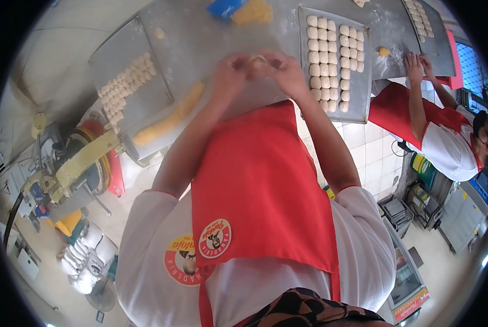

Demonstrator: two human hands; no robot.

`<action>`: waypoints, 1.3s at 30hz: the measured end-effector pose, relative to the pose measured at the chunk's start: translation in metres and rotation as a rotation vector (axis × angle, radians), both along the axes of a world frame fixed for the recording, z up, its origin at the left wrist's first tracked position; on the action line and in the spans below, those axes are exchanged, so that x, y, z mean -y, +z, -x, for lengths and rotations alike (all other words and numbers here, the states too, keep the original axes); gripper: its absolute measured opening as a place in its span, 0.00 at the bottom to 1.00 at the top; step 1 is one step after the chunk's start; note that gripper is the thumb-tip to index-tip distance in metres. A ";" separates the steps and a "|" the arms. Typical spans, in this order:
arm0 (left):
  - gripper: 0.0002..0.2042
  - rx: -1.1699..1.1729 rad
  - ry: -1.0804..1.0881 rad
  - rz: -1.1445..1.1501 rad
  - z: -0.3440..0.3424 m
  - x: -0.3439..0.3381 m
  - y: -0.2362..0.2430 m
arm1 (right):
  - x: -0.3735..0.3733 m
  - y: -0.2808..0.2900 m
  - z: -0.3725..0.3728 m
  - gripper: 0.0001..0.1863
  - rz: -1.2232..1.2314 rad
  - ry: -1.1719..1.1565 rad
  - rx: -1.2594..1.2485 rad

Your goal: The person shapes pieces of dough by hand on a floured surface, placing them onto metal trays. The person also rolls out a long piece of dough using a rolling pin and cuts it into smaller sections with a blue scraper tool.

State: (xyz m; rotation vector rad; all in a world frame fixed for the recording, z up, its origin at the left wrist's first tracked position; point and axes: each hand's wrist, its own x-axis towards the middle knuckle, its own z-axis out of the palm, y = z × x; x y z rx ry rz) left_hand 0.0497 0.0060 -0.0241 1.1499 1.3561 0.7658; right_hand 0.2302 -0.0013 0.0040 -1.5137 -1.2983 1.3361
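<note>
My left hand (pixel 231 74) and my right hand (pixel 288 75) meet over the metal table, fingers pinched around a small piece of pale dough (pixel 257 66). The fingers partly cover it, and its exact shape is hard to make out. To the right, a metal tray (pixel 359 98) holds rows of rounded dough balls (pixel 323 57). On the left, another tray (pixel 118 54) carries many smaller dough pieces (pixel 127 82) packed together. A long yellow-orange roll (pixel 170 117), soft-looking, lies between that tray and my left forearm.
Beyond my hands lie a blue object (pixel 225 7) and a flattened yellow mass (pixel 253 12). A lone dough piece (pixel 159 33) sits by the left tray. At right, a co-worker in a red apron (pixel 396 111) has both hands on the table. A machine (pixel 86 161) stands left.
</note>
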 end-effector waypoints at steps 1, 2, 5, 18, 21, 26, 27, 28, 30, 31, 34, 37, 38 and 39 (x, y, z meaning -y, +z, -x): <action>0.15 -0.120 -0.035 -0.077 -0.003 0.000 -0.007 | 0.002 -0.008 -0.003 0.15 0.009 0.003 0.010; 0.15 -0.237 -0.080 -0.156 -0.010 0.000 -0.015 | 0.005 -0.018 -0.009 0.14 0.017 -0.004 0.023; 0.16 -0.347 -0.198 -0.396 -0.021 0.007 -0.061 | 0.012 -0.067 -0.023 0.16 0.056 -0.047 0.131; 0.13 -0.586 -0.341 -0.431 -0.048 0.008 -0.113 | 0.011 -0.145 -0.060 0.13 -0.398 0.276 0.507; 0.13 -0.473 -0.310 -0.543 -0.050 0.010 -0.113 | 0.007 -0.154 -0.064 0.09 -0.413 0.285 0.472; 0.13 -0.522 -0.360 -0.556 -0.044 0.004 -0.127 | 0.005 -0.133 -0.042 0.12 -0.264 0.208 0.636; 0.11 -0.523 -0.341 -0.555 -0.047 0.004 -0.124 | 0.006 -0.121 -0.040 0.13 -0.202 0.133 0.607; 0.10 -0.523 -0.322 -0.553 -0.050 0.003 -0.120 | 0.003 -0.126 -0.043 0.15 -0.146 0.125 0.579; 0.08 -0.507 -0.311 -0.556 -0.052 0.002 -0.118 | -0.004 -0.133 -0.050 0.18 -0.033 0.090 0.522; 0.07 -0.491 -0.311 -0.557 -0.052 0.001 -0.118 | -0.003 -0.136 -0.053 0.19 0.011 0.101 0.508; 0.09 -0.462 -0.147 -0.352 -0.047 0.002 -0.137 | -0.019 -0.121 -0.042 0.22 0.058 0.174 0.446; 0.16 -0.386 -0.008 -0.233 -0.063 0.023 -0.144 | -0.033 -0.134 -0.035 0.22 0.026 0.301 0.467; 0.17 -0.343 0.008 -0.212 -0.070 0.026 -0.137 | -0.046 -0.153 -0.044 0.23 0.040 0.395 0.537; 0.19 -0.304 0.029 -0.185 -0.075 0.030 -0.128 | -0.056 -0.160 -0.043 0.24 0.055 0.496 0.601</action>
